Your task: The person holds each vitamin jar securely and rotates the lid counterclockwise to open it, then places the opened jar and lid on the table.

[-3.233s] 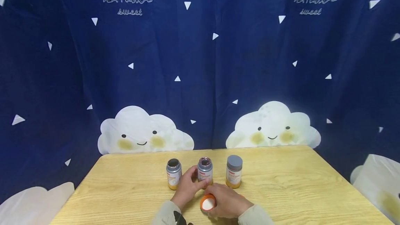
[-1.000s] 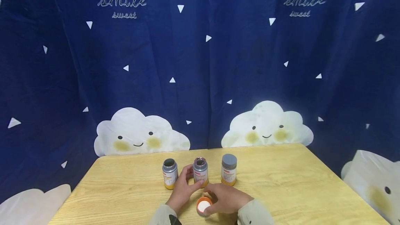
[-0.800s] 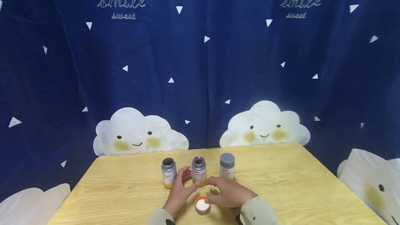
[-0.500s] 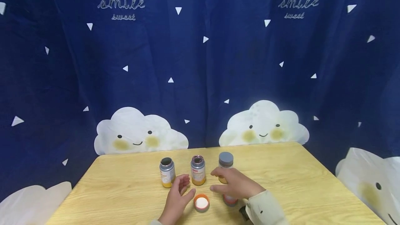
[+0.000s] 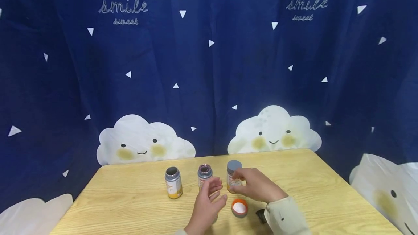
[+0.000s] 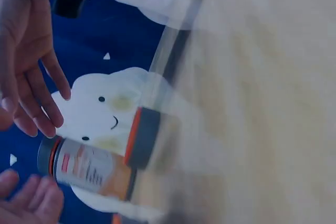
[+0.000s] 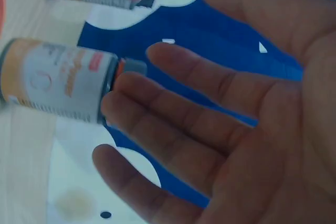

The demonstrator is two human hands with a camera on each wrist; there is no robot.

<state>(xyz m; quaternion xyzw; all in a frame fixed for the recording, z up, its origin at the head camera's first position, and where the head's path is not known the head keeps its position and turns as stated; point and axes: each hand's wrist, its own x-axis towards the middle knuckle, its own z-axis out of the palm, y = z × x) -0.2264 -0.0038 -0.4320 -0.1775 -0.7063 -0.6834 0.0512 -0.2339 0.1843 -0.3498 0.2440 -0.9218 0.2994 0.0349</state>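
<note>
Three grey supplement jars stand in a row on the table. The left jar and the middle jar have bare mouths; the right jar wears its grey lid. My right hand is beside the right jar, thumb and fingers apart in front of it; contact is hard to tell. In the right wrist view its fingers extend near that jar's cap. My left hand hovers before the middle jar with loosely bent fingers, holding nothing. An upturned lid, orange inside with a white liner, lies between my forearms.
The wooden table runs back to a dark blue curtain printed with clouds and triangles. A second upturned lid is mostly hidden behind my left hand. A black wrist device sits at my right cuff.
My left hand has let go of the middle jar and moved right. My right hand has released the nearer upturned lid and moved right and forward to the lidded jar.
</note>
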